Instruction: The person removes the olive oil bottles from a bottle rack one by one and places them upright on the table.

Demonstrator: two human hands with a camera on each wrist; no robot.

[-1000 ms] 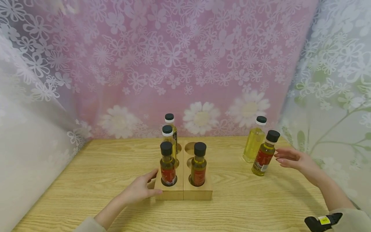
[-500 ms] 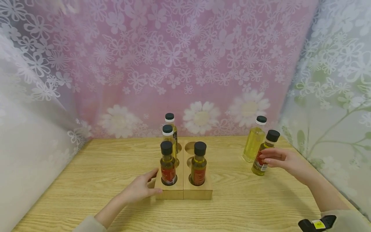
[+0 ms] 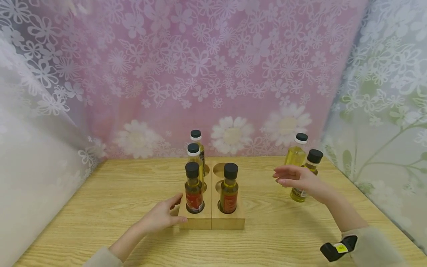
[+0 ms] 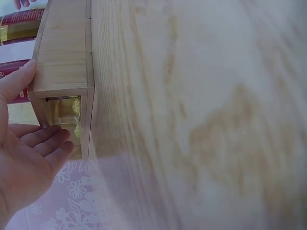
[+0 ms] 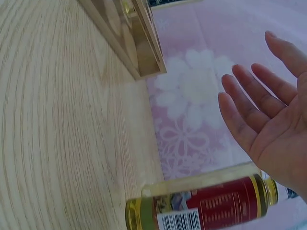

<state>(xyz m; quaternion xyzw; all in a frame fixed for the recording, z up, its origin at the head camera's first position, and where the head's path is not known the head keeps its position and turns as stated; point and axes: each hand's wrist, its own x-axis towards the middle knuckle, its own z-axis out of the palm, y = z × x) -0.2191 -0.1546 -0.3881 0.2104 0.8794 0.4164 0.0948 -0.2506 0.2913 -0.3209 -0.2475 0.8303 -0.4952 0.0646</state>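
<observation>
left grip [image 3: 162, 217] lies relaxed against pale wooden bottle rack [image 3: 228, 224]; right grip [image 3: 298, 179], loose-fingered, holds nothing near red-labelled, black-capped bottle [image 5: 225, 203] and clear yellow-liquid bottle [image 3: 296, 155], upright on wood-grain desk [image 3: 273, 237]. best keep rack braced, right wrist clear of caps.

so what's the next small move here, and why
Probably bring the empty right grip left toward the black-capped, red-labelled bottle at front right in the pale wooden rack: the relaxed fingers point that way, and the left grip resting against the rack could steady it.
</observation>
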